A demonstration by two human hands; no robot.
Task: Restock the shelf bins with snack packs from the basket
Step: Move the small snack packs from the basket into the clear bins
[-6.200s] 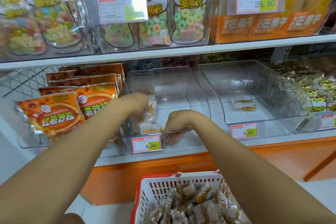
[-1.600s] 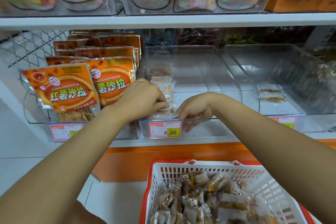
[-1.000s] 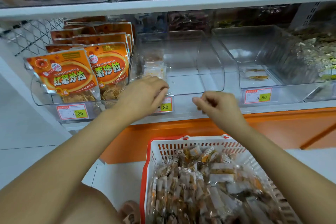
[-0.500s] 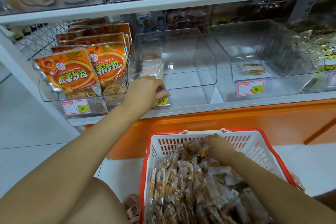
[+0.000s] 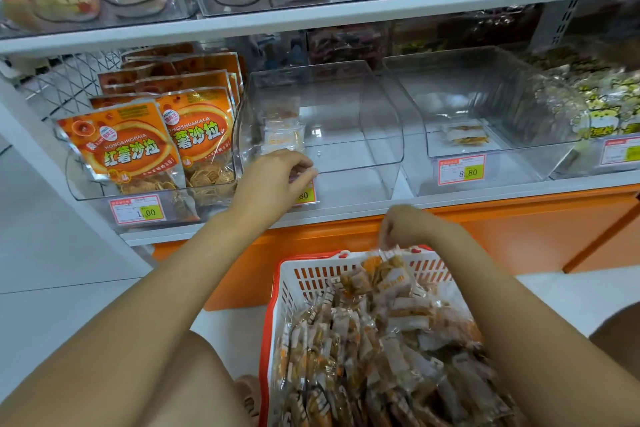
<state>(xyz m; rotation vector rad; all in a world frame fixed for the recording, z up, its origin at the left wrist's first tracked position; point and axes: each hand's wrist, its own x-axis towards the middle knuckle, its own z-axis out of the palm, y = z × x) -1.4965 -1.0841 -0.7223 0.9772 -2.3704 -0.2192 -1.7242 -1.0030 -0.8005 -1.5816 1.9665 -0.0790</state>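
A white basket with a red rim (image 5: 286, 291) stands on the floor below the shelf, full of small clear snack packs (image 5: 374, 357). My right hand (image 5: 410, 225) hovers over the basket's far edge and pinches a few snack packs (image 5: 389, 272) that hang from its fingers. My left hand (image 5: 275, 180) is up at the middle clear bin (image 5: 360, 121), fingers curled over its front lip by the price tag. A short row of snack packs (image 5: 282, 135) stands at that bin's left side, just behind my left hand.
The clear bin on the right (image 5: 491, 104) holds a couple of packs (image 5: 465, 135). Orange bags (image 5: 133, 152) fill the left bin. An upper shelf board (image 5: 346, 12) overhangs the bins. An orange base panel (image 5: 519, 229) runs under the shelf. My knee (image 5: 166, 388) is left of the basket.
My right hand left the middle bin, dipped into the basket and now lifts a few packs out. My left hand stayed at the bin's front. The view tilted down.
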